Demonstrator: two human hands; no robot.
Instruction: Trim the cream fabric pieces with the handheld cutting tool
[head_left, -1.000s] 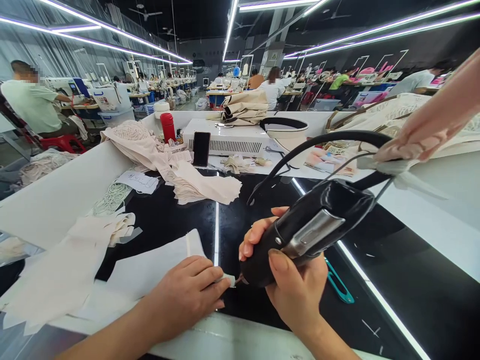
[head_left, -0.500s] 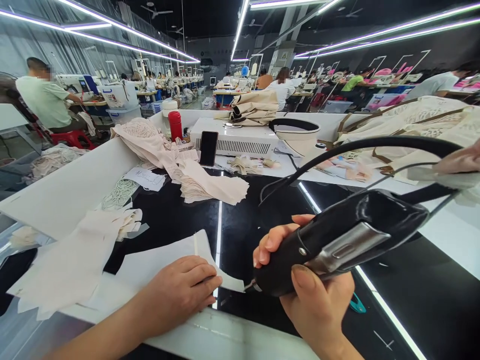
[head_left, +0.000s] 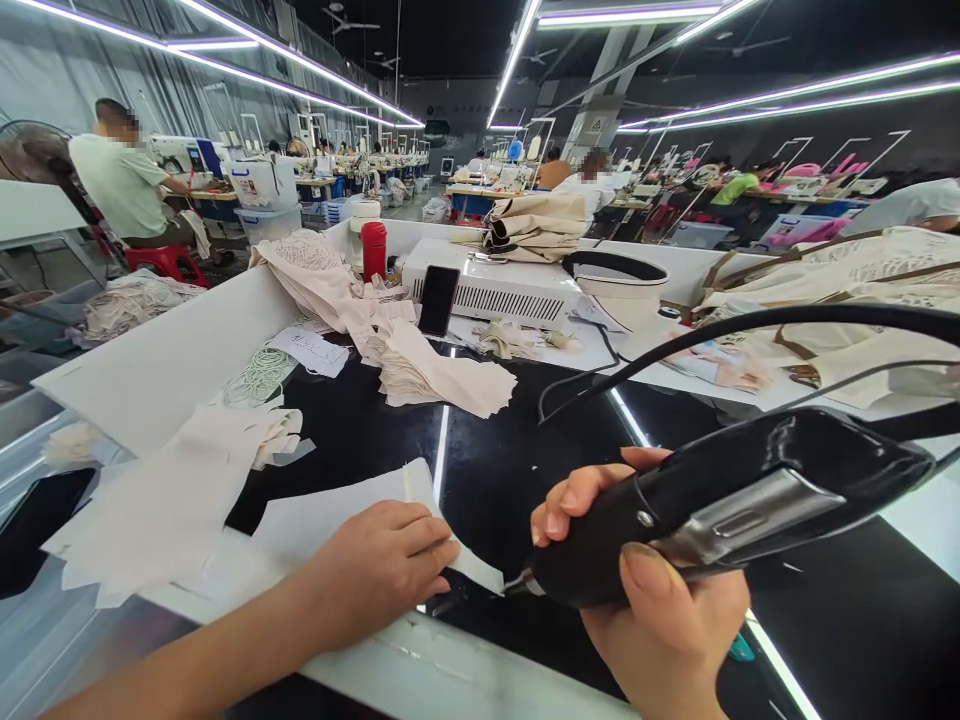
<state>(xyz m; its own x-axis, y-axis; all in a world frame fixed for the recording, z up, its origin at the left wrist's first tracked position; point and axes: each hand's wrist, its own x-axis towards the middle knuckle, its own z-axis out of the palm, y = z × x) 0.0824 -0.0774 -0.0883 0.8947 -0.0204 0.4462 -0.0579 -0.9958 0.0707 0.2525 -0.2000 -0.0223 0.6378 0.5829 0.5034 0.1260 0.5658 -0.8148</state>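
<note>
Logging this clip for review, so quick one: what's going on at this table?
A person works at a glossy black table in a garment workshop. The left hand presses a pale fabric piece flat, while the right hand grips a black handheld tool on a thick cable, its tip at the fabric's near corner. Stacked cream fabric, a phone leaning on a white box and a red flask sit farther back. Beyond, other people sit at stations.

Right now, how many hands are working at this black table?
2. The left hand presses on the white fabric piece; the right hand holds the black corded tool. Far-off workers' hands are too small to count.
</note>
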